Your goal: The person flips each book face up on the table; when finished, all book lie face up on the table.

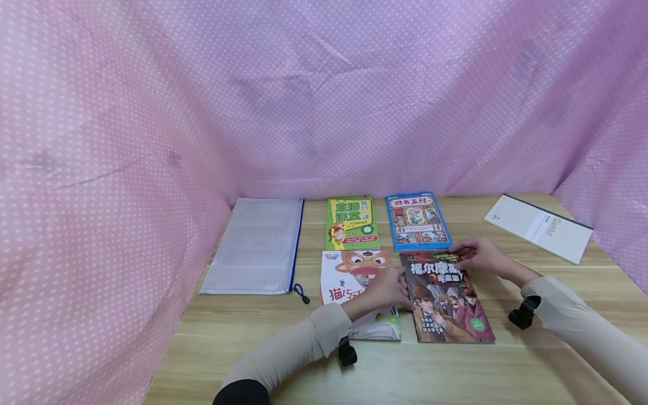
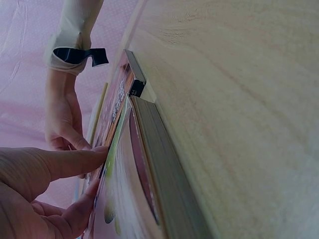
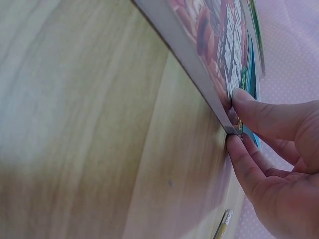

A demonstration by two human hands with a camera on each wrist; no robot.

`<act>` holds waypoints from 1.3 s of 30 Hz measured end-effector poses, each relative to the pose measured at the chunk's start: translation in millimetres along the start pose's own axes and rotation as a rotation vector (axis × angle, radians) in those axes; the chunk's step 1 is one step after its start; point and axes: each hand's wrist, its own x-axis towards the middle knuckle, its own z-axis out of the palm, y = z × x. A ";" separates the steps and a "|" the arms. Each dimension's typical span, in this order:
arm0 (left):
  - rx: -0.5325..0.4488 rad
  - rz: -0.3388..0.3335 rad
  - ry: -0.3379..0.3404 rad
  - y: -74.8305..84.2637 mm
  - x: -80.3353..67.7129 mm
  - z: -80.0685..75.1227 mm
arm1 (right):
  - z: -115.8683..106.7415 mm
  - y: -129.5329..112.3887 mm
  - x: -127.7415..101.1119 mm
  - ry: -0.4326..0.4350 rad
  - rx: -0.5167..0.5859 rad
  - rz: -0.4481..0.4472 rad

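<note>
A dark comic-style book (image 1: 448, 306) with large white Chinese characters lies on the wooden table, its cover facing up. At its left edge, the thumb and fingers of my left hand (image 1: 387, 289) hold it; the thumb (image 2: 84, 162) shows there in the left wrist view. My right hand (image 1: 483, 259) pinches the upper right corner, thumb (image 3: 264, 114) on the cover and fingers (image 3: 244, 162) against the edge. Under my left hand and forearm, a white book (image 1: 336, 275) with an orange cat is partly covered. Behind these two lie a green book (image 1: 356, 222) and a blue-framed book (image 1: 417, 222).
A translucent mesh zip pouch (image 1: 253, 247) with blue edging lies at the left, its pull cord (image 1: 300, 291) by the lower right corner. Far right, a cream notepad (image 1: 541, 225) lies at a slant. Pink dotted cloth (image 1: 324, 95) hangs behind the table (image 1: 420, 374).
</note>
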 end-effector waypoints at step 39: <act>0.011 0.266 0.006 -12.8 4.7 -80.8 | -19.8 -62.5 17.2 0.218 0.016 -0.148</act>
